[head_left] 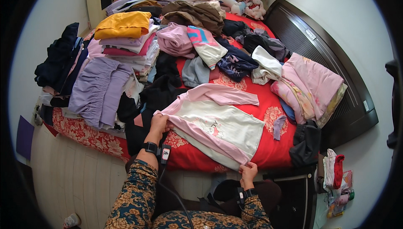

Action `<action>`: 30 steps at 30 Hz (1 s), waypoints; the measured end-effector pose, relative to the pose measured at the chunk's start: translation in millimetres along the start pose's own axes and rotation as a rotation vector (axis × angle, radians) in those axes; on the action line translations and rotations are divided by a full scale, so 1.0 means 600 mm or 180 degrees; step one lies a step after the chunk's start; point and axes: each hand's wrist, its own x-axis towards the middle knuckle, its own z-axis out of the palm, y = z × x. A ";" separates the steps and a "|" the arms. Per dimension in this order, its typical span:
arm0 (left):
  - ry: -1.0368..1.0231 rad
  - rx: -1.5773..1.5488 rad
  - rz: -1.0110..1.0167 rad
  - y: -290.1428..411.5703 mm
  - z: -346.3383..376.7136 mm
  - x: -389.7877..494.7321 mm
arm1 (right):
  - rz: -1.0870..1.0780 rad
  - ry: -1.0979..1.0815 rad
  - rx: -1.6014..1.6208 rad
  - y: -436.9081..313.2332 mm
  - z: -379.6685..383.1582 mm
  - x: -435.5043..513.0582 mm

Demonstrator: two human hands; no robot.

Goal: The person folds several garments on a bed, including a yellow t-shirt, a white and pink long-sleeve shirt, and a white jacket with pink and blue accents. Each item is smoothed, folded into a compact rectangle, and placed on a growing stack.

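A white long-sleeved shirt with pink sleeves and a rabbit print [226, 125] lies spread on the red flowered bedspread [277, 147], its collar to the left. My left hand [160, 124] grips the pink shoulder near the collar. Between the fingers of my right hand [248, 169] is the cuff of the near sleeve, at the bed's front edge. That sleeve stretches straight between both hands, across the lower side of the shirt. The far sleeve lies bent on the bed above the body of the shirt.
Left of the shirt stand folded stacks, with purple trousers [94, 90] and a yellow garment [122, 25] on top. Loose clothes lie behind it. Folded pink bedding [310, 84] rests by the dark headboard [327, 68]. A small purple piece of cloth [279, 127] lies right of the shirt.
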 end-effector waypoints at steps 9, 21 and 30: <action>0.0019 -0.0168 0.0020 -0.002 0.001 0.004 | -0.1462 0.0183 -0.0968 -0.046 0.012 -0.001; -0.0045 -0.0377 -0.0018 0.011 0.005 -0.010 | -0.0957 0.0094 0.0143 -0.163 0.016 0.002; 0.0127 0.0148 0.0186 0.003 0.008 -0.006 | -0.1160 0.0530 -0.0775 -0.056 0.005 0.033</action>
